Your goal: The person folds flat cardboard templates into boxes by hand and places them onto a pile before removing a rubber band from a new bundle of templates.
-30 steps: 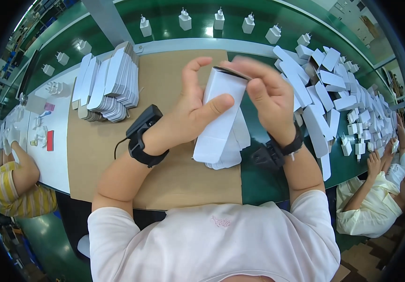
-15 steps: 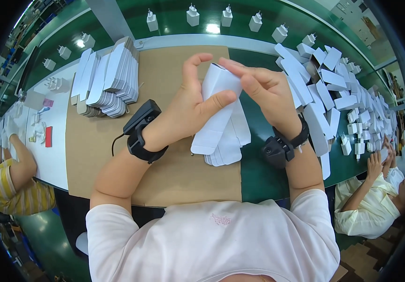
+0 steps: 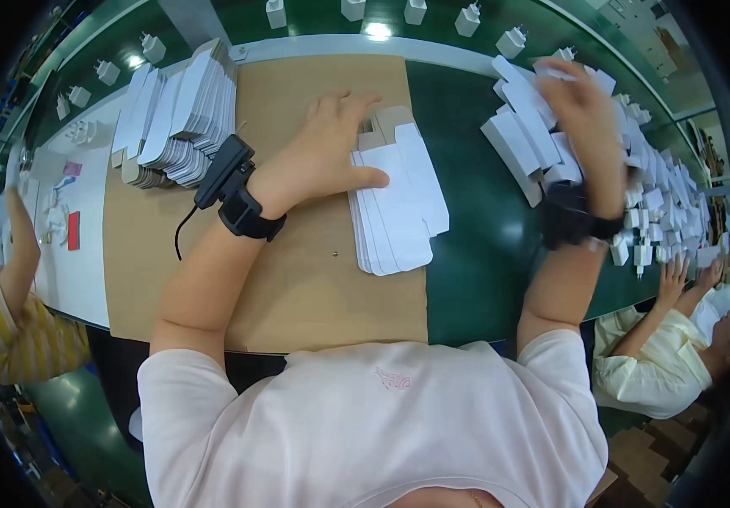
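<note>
A small stack of flat white folding cartons [image 3: 403,203] lies on the brown cardboard sheet, its right part reaching over the green tabletop. My left hand [image 3: 323,157] is at the stack's left edge with fingers spread, the thumb resting on or just above the top carton. To the right, my right hand [image 3: 585,110] is over a heap of folded white boxes [image 3: 517,140]. Motion smears its fingers, so whether it holds a box is unclear. Each wrist wears a black strapped device.
A taller pile of flat cartons [image 3: 200,110] stands at the left on the brown cardboard sheet [image 3: 289,288]. White plug adapters [image 3: 467,19] line the green surface behind. Co-workers sit at both sides, one in a yellow striped top [image 3: 30,334], another in a pale shirt [image 3: 653,364].
The upright white box that both hands held has left the middle. My right hand has swung right to the heap. My left hand has spread beside the flat cartons.
</note>
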Motion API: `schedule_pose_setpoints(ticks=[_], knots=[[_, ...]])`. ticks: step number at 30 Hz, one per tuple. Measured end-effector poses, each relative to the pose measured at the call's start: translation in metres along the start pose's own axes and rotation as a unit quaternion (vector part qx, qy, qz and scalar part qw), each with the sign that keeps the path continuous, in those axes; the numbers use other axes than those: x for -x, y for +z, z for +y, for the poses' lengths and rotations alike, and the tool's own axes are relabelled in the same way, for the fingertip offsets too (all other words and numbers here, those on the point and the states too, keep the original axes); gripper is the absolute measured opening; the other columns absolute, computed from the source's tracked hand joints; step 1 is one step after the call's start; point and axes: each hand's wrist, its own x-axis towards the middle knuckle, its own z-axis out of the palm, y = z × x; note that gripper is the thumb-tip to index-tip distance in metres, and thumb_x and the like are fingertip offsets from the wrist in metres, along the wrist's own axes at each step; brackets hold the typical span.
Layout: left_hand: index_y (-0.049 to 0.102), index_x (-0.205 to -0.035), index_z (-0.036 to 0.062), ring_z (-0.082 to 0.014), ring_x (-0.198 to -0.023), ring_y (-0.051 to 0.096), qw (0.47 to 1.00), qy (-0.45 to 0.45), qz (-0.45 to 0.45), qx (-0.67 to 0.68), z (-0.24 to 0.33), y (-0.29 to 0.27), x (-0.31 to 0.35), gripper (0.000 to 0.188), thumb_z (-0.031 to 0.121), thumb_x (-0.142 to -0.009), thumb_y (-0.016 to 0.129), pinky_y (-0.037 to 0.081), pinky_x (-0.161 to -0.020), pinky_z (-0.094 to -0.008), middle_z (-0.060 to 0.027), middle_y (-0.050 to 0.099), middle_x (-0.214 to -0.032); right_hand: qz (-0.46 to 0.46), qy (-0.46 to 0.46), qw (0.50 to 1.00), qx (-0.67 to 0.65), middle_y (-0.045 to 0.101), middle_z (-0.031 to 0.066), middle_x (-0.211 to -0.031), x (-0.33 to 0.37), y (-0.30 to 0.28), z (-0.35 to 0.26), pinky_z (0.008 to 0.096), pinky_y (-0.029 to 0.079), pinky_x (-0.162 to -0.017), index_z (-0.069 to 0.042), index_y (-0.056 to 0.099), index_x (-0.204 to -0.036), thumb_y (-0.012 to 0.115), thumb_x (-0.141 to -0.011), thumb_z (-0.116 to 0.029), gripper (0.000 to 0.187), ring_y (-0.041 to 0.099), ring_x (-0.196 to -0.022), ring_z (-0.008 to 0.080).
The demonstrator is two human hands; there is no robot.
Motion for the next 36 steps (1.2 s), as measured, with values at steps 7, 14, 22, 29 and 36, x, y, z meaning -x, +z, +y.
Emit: schedule_pose_setpoints(ticks=[7,14,22,29,36], knots=[[0.034,-0.13,0.0072,-0.0431,-0.121,0.028,0.998,-0.039,0.001,0.046,-0.001,0.005,-0.001,0.087,0.033,-0.06,0.078,0.033,-0.098,-0.0443,-0.0274,0.03,-0.129,-0.228,-0.134,0.964,0.029,0.054,0.0112,-0.06,0.017,0.09,-0.015,0.0328,0.042,-0.052,-0.003,0.049,-0.087,0.066,-0.072,-0.014,0.025,0.053,-0.053,0.0216],[0.057,-0.104,0.0017,-0.0318,-0.082,0.058,0.95,-0.127,-0.025,0.286,0.018,-0.017,-0.004,0.044,0.032,-0.073,0.069,0.046,-0.073,-0.0362,-0.0178,0.061,-0.085,-0.169,-0.009,0.952,-0.255,0.051,-0.0023,-0.06,0.011,0.059,-0.031,0.0167,0.033,-0.046,-0.006,0.05,-0.096,0.061,-0.077,-0.005,0.022,0.045,-0.052,0.0029],[0.055,-0.078,0.0018,-0.0319,-0.073,0.053,0.979,0.058,0.194,0.021,0.04,-0.003,0.008,0.007,0.006,-0.082,0.052,0.043,-0.064,-0.0361,-0.0149,0.056,-0.079,-0.014,-0.172,0.982,-0.077,0.063,0.0129,-0.087,0.033,0.091,-0.047,0.0297,0.049,-0.066,-0.004,0.059,-0.098,0.067,-0.076,-0.021,0.029,0.061,-0.07,0.0242],[0.033,-0.117,0.0031,-0.0156,-0.095,0.052,0.934,0.0,0.083,0.348,0.045,0.004,0.006,0.048,0.013,-0.081,0.064,0.044,-0.08,-0.0271,-0.0095,0.045,-0.114,-0.066,-0.14,0.968,-0.199,0.05,0.0007,-0.06,0.032,0.074,-0.041,0.0219,0.032,-0.047,-0.005,0.051,-0.065,0.079,-0.063,-0.034,0.04,0.042,-0.053,0.0083],[0.023,-0.127,0.0084,-0.0162,-0.087,0.055,0.901,0.042,0.12,0.414,0.058,0.001,0.001,0.056,0.026,-0.087,0.058,0.046,-0.074,-0.0273,-0.01,0.048,-0.109,0.016,-0.074,0.859,-0.507,0.057,0.0026,-0.083,0.043,0.101,-0.044,0.0232,0.044,-0.052,-0.005,0.054,-0.094,0.07,-0.077,-0.026,0.032,0.051,-0.06,0.0077]])
